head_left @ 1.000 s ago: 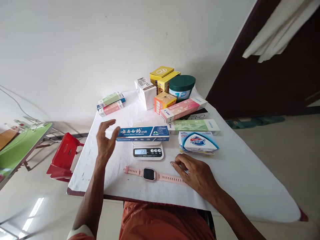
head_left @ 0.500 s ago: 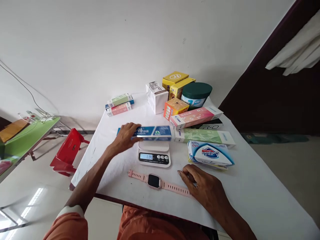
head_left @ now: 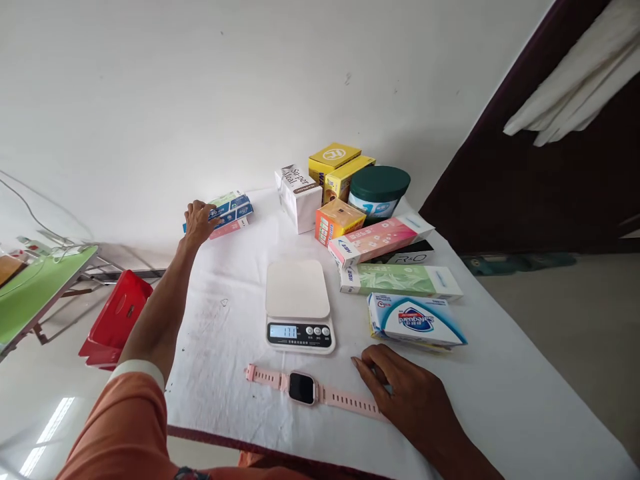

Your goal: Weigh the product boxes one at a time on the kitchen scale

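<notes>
On the surface [head_left: 215, 347], far left, the left hand [head_left: 198, 221] has a blue box [head_left: 235, 212] pinched, unreleased, at the pile [head_left: 234, 229], while the right hand [head_left: 410, 387] curls loosely around nothing and other boxes [head_left: 374, 243] remain apart.

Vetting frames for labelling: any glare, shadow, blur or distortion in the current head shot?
Head view: bright glare streaks on the floor at lower left; head view: soft shadow on the wall near the green-lidded tub; head view: Safeguard box lettering legible, fine print on the blue box at the left hand isn't.
</notes>
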Demonstrator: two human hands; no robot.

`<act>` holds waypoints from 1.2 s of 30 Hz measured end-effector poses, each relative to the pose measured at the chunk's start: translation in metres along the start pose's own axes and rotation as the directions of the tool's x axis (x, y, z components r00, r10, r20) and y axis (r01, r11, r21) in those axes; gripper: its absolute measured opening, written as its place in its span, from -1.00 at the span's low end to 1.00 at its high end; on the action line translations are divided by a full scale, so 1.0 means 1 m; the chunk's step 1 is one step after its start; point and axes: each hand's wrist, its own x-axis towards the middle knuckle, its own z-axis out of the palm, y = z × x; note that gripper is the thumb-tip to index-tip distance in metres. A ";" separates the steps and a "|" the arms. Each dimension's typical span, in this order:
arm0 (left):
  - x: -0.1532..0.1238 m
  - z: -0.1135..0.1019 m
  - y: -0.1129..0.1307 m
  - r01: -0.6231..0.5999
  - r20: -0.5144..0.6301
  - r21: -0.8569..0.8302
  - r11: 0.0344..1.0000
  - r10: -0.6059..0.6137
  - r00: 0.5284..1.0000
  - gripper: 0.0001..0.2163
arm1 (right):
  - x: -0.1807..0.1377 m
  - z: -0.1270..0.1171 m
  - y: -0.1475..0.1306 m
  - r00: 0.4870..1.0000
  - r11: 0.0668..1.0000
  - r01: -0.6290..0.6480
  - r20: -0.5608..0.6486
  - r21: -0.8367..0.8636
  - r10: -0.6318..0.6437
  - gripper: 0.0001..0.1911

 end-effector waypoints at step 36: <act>-0.125 -0.018 0.285 -0.506 0.058 -0.076 0.859 0.510 0.858 -0.55 | 0.000 0.000 -0.002 0.993 0.994 -0.106 0.050 0.003 0.105 -0.79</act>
